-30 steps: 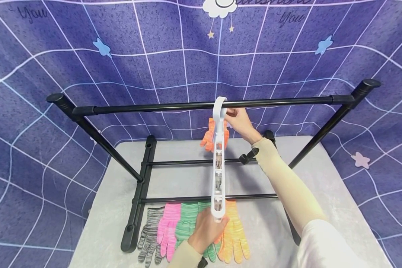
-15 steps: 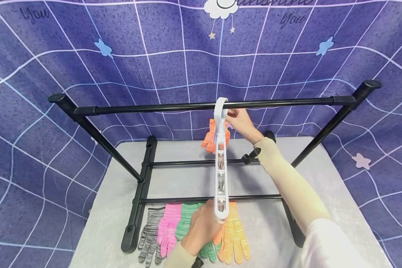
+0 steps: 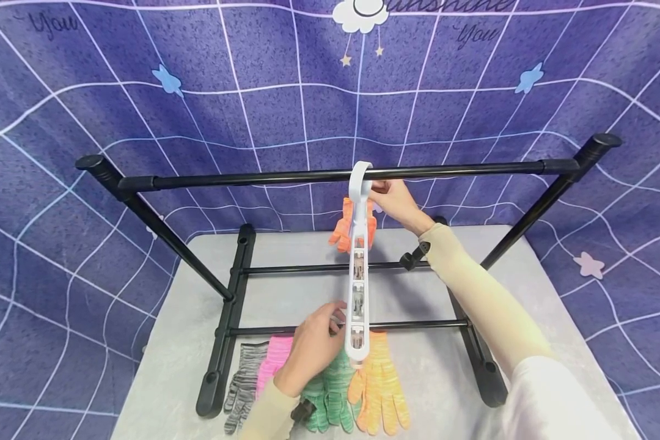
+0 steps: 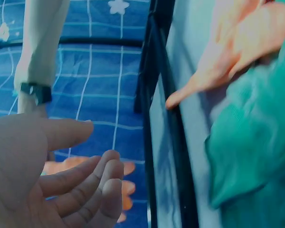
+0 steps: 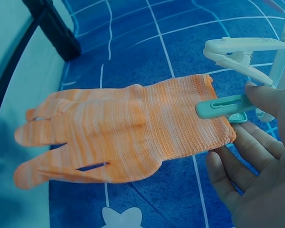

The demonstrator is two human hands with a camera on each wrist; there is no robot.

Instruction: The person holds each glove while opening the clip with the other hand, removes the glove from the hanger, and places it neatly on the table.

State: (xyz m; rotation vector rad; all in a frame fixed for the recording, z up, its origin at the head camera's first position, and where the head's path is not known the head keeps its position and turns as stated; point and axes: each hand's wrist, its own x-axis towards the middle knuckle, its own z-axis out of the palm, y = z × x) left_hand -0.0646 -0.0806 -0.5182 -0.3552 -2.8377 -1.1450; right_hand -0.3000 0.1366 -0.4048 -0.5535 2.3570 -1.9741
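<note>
A white hanger [image 3: 360, 214] hooks over the rack's top bar, with several clips along it. An orange glove [image 5: 114, 133] dangles at its far end, its cuff caught in a mint-green clip [image 5: 222, 106]. My right hand [image 3: 397, 203] pinches that clip's tail, thumb above and fingers beneath. Over the front lower bar is my left hand [image 3: 312, 343], fingers loosely bent and holding nothing. It is nearest to the green gloves [image 3: 338, 394], which lie on the table together with a pink glove [image 3: 274, 357], grey gloves [image 3: 246, 373] and orange gloves [image 3: 386, 391].
The black rack's top bar [image 3: 253, 179] runs across the view, its posts slanting down to base feet [image 3: 220, 348] at either side. Two lower bars [image 3: 297, 269] cross just above the grey table [image 3: 418, 379]. A blue gridded curtain [image 3: 286, 116] hangs behind and at both sides.
My left hand has lifted off the green and orange gloves, moving left and away from me to the front lower bar. My right hand has stayed at the hanger.
</note>
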